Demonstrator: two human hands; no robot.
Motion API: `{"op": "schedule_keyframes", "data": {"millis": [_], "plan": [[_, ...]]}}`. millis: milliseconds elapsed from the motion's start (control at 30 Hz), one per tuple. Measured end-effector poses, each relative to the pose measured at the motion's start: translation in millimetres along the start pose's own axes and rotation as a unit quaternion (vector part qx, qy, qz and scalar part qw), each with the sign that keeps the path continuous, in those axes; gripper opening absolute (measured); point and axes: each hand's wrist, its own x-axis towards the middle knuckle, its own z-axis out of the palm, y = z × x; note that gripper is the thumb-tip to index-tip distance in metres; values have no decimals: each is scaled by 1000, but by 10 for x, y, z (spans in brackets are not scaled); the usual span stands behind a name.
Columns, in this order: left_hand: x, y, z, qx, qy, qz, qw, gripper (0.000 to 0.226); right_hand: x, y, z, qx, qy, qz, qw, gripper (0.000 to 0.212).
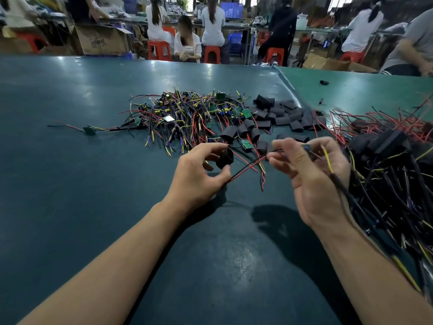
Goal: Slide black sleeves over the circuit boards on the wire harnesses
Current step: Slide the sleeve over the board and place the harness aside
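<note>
Nearest: left hand (199, 170) pinching one black sleeve (225, 157), mouth turned right; grip closed on it between thumb and fingertips. Right hand (311, 174) curled round a wire harness (248, 166), red and black leads reaching toward the sleeve; board blurred within that grip. Advised: gather both lead ends together, feed through the mouth first, then draw the sleeve along to the board. Beyond on the surface (70, 160): loose sleeves (281, 113) far right, unsleeved harnesses (182, 113) far centre, sleeved pile (386, 160) at right.

Smooth, glossy green counter (93, 95); matt black rubbery sleeves (281, 113); plastic-coated wires (182, 118); brown cardboard box (103, 41).
</note>
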Motion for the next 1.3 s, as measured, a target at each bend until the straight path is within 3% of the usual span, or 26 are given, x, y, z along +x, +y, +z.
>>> {"op": "schedule_keyframes", "data": {"millis": [267,733,933,1300], "plan": [[5,-29,2,-12,-33,-18,999,37,97,-79,-95,25,81,0,996,5],[7,-34,3,-30,-31,-24,999,36,148,38,-171,15,117,31,993,7],[-1,-30,10,-43,-22,-12,999,42,168,153,-230,-16,172,71,983,7],[10,-57,16,-5,-34,17,999,40,221,208,-316,42,227,141,963,17]]}}
